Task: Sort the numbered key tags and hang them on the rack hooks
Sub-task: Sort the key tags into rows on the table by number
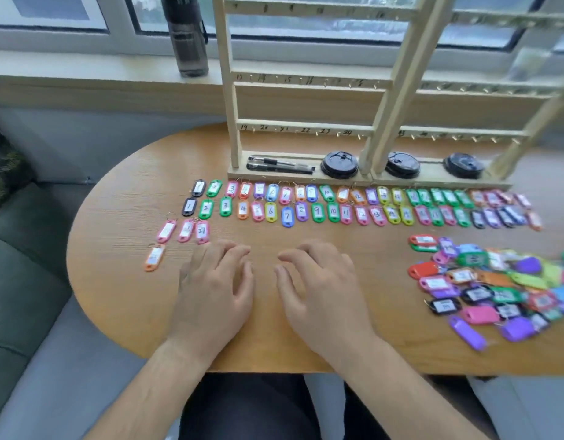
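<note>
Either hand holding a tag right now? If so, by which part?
Nothing is held. The left hand and right hand both rest on the table with fingers loosely curled, clear of the tag rows and the unsorted pile.

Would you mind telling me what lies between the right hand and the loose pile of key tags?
Nothing: in the head view, only bare wooden table separates the right hand from the pile of key tags.
</note>
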